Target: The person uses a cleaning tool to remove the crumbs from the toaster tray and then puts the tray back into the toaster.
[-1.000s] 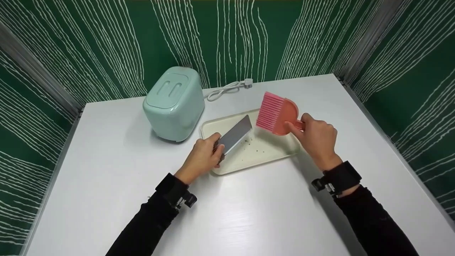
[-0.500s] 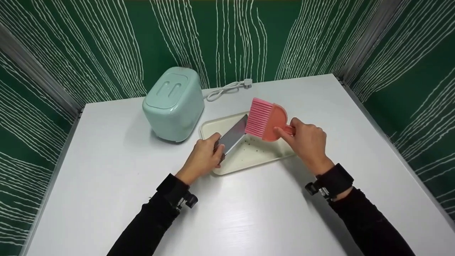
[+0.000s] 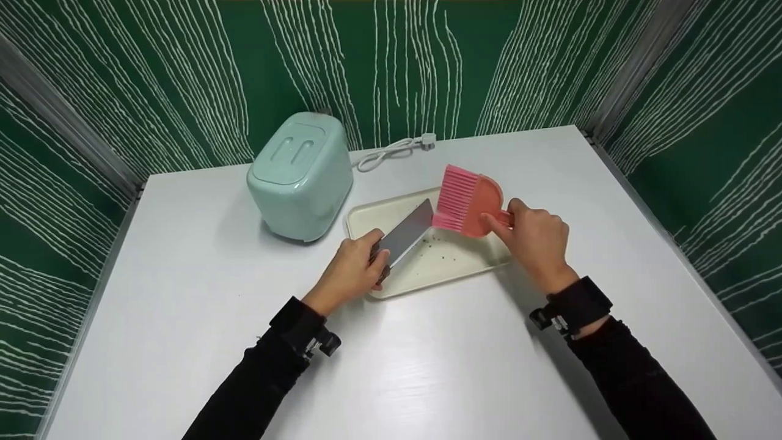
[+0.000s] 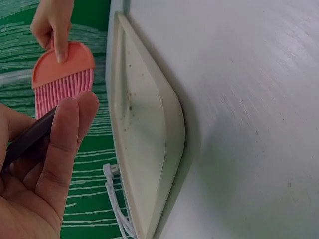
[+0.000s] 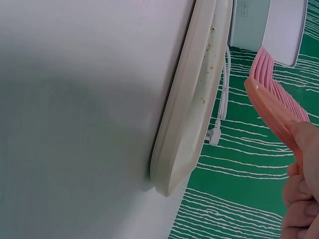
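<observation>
My left hand [image 3: 354,269] grips the dark handle of a cleaver [image 3: 408,233], a broad flat grey blade tilted above the tray. My right hand [image 3: 539,241] holds the short handle of an orange brush [image 3: 486,208], with the thumb along its flat head. Its pink bristles [image 5: 264,64] meet the blade's edge and bend there in the right wrist view. Under both lies a cream tray [image 3: 415,287] scattered with small dark crumbs [image 4: 130,99]. In the left wrist view, fingers [image 4: 65,134] wrap the dark handle and the blade is hidden.
A mint-green toaster [image 3: 299,177] stands at the left behind the tray. Its white cord and plug [image 3: 397,150] lie by the table's back edge. Green walls with white lines enclose the white table [image 3: 391,366].
The brush moved left to the blade's tip, then slightly back right. Its lower bristles are now bent against the blade. My left hand and the cleaver have stayed nearly still.
</observation>
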Tool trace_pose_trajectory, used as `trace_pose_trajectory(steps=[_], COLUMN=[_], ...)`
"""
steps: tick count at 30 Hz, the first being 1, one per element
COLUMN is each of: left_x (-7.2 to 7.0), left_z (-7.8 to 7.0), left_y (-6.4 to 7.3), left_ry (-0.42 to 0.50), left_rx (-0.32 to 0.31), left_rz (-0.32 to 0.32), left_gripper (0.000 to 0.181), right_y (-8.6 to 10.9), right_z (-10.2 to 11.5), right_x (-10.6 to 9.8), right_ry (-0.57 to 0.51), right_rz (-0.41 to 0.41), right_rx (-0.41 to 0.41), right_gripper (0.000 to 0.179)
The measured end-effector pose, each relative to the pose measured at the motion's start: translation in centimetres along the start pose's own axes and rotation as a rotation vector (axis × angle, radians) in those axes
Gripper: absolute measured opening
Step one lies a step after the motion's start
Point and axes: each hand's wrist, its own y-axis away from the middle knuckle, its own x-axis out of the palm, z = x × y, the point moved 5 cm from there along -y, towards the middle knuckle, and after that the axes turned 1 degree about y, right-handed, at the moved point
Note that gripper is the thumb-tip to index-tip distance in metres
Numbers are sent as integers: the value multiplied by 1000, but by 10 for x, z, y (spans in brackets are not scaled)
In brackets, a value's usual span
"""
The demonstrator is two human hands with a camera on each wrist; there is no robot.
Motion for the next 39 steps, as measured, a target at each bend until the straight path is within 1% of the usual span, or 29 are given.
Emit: trace_pose_trajectory(steps=[3,11,14,19,21,25,28,34,37,39], left_x=[0,-2,-2,-2,-1,-1,0,1,0,-1], left_z=[0,2,3,3,1,-1,-2,-1,-1,-2], left_y=[0,0,0,0,0,1,1,2,3,3], left_ry=[-2,7,-8,-19,-14,-26,-19,26,25,8], left_rx=[4,-42,-47,-45,-44,-22,-2,1,3,7], left_rz=[-6,1,-5,-11,-7,-5,-1,14,15,9], left_gripper=[7,6,6,6,6,7,8,8,8,8], right_y=[-1,-3,-4,-3,-3,-2,-1,1,1,0], right_z=[-3,-6,-3,8,12,15,13,7,4,1], right_x=[-2,-10,-15,-20,-19,-15,-12,-5,-3,-3], right_ry=[8,2,-19,-62,-66,-58,-56,-50,-42,-34], right_rz=[-13,-28,-38,-40,-32,-24,-26,-13,-9,-11], right_rx=[4,28,37,25,11,-1,3,-8,-5,2], right_gripper=[53,55,56,56,57,57,56,56,56,56])
